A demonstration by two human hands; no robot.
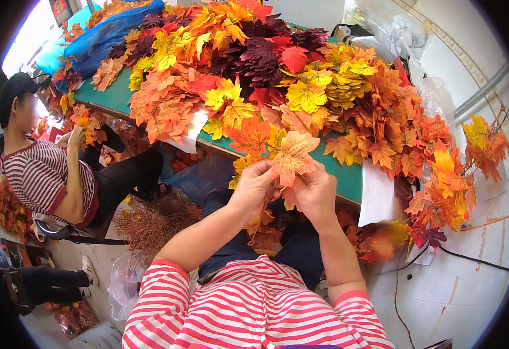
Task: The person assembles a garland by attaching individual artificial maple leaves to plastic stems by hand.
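Observation:
My left hand (253, 186) and my right hand (315, 195) are raised together over my lap, both pinching one pale orange artificial maple leaf (293, 156) near its base. A thin brown stem (258, 224) hangs down from my left hand toward my knees. Just beyond the leaf lies a big heap of artificial autumn leaves (254, 70) in orange, yellow, red and dark maroon, spread over a green table (347, 174).
A person in a striped shirt and dark cap (42, 168) sits at the left, holding leaves. A bundle of bare brown stems (152, 224) lies on the floor. A leafy branch (452, 186) leans at the right. Blue plastic sacks (100, 35) sit at the table's far end.

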